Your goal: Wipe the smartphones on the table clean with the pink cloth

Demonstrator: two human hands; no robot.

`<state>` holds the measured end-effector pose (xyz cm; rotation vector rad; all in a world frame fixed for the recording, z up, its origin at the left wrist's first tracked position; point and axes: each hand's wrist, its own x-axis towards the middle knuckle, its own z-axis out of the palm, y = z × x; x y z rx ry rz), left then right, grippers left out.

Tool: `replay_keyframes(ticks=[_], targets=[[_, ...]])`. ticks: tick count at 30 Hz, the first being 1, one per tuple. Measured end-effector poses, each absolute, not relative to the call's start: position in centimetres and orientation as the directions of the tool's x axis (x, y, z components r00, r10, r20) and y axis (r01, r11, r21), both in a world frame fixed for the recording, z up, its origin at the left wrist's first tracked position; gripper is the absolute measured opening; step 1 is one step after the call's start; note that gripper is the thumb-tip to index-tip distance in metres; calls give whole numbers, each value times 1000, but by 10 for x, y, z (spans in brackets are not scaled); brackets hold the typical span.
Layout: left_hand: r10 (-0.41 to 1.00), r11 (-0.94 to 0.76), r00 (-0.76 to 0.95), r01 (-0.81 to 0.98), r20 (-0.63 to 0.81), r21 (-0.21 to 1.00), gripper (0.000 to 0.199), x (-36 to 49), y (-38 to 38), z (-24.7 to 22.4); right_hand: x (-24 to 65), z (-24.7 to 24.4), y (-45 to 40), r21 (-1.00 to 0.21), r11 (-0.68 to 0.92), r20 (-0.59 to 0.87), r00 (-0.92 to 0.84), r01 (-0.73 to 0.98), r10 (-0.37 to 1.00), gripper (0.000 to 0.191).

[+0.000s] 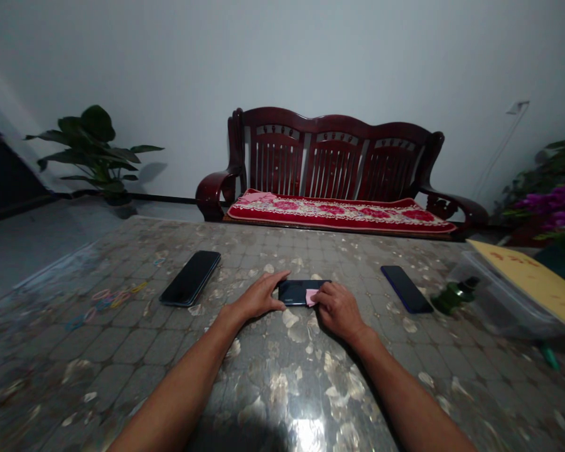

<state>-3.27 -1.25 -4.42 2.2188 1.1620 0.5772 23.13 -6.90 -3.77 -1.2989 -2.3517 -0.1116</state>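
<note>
A dark phone lies sideways on the table in front of me, with small lettering near its lower left side. My left hand steadies its left end between thumb and fingers. On the phone's right part, my right hand presses a small pink cloth pinched in its curled fingers. That hand covers the phone's right end. Another black phone rests to the left, apart from my hands. To the right is a third phone with a blue edge.
A green bottle with a black top stands beside a clear plastic box with a yellow sheet over it. Colourful rings lie at the left. Beyond the patterned table stand a wooden bench and a potted plant.
</note>
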Motion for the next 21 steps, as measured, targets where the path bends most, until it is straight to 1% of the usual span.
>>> replay_keyframes(ticks=[5, 7, 9, 16, 18, 21], targets=[[840, -464, 530, 587, 119, 663, 95, -31, -13, -44, 205, -36, -71, -128, 654, 396, -566, 745, 723, 22], [839, -464, 532, 584, 118, 666, 95, -30, -13, -44, 199, -33, -72, -126, 671, 377, -591, 730, 713, 22], [839, -462, 531, 584, 115, 667, 95, -30, -13, -45, 201, -32, -73, -130, 646, 372, -567, 752, 735, 21], [841, -455, 529, 576, 114, 679, 96, -31, -13, -46, 228, -31, -68, -148, 449, 366, -373, 881, 852, 20], [840, -456, 530, 573, 117, 681, 96, -31, -13, -45, 227, -32, -68, -150, 441, 367, -365, 885, 856, 21], [839, -456, 532, 578, 111, 677, 95, -31, -13, -46, 220, -33, -70, -159, 507, 356, -429, 847, 830, 26]])
